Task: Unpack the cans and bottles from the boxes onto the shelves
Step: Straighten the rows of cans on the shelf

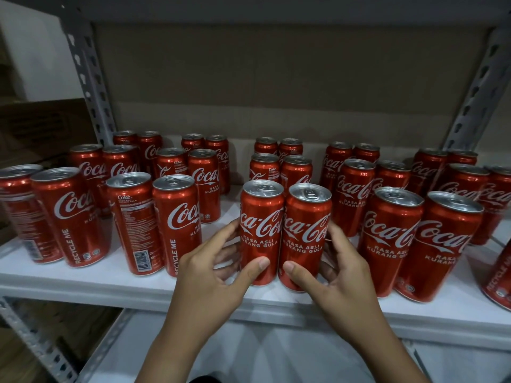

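Hands: left hand (pixel 218 272), right hand (pixel 337 269) each grip upright red can; shelf contact unclear.

Two tall, slim red aluminium Coca-Cola cans (pixel 284 233) stand upright, side by side and touching, near the front edge of the white shelf board (pixel 83 275).

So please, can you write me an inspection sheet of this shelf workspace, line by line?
Surface: white shelf, cans standing in paired rows front to back.
Job's things: two front cans, left can and right can, upright side by side at the shelf's front; no boxes or bottles seen.
Clutter: nothing seen.
Grips: left hand holds the left can, thumb on its front; right hand holds the right can likewise.
Cables: nothing seen.
Surroundings: grey slotted metal uprights, brown cardboard backing, a lower shelf below.
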`<state>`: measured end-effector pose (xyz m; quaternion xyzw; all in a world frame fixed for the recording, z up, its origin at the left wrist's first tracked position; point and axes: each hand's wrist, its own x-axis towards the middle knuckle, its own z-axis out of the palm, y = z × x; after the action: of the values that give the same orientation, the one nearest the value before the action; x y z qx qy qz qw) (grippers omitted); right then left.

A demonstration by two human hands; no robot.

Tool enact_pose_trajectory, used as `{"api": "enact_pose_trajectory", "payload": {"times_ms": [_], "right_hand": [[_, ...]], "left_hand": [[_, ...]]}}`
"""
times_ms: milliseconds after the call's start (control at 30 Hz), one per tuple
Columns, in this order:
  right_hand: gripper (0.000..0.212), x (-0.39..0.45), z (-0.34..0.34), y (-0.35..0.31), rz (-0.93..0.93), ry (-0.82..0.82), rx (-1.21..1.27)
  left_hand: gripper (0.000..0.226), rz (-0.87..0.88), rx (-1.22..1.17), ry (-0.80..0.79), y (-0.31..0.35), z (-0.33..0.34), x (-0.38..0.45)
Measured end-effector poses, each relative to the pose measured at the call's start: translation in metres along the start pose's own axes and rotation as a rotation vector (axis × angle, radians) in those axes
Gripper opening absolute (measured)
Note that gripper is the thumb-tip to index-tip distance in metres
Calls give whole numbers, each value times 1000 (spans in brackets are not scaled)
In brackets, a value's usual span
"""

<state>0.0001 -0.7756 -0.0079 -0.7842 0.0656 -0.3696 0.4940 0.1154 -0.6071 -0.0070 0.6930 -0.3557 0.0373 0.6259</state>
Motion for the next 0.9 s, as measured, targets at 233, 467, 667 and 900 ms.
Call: {"api": "enact_pose_trajectory", "payload": {"times_ms": [233,467,667,900], "right_hand": [[80,-2,1,-5,-4,15,8],[107,6,0,-29,-41,18,-25],[77,48,-16,-99,-127,54,-148],[37,160,-30,-143,176,-167,-775]], "left_hand": [[76,-13,3,-1,0,-1,0],[64,35,-70,27,29,-5,11],[36,276,128,115,93,-21,78],[42,25,659,-359,129,-3,186]]}}
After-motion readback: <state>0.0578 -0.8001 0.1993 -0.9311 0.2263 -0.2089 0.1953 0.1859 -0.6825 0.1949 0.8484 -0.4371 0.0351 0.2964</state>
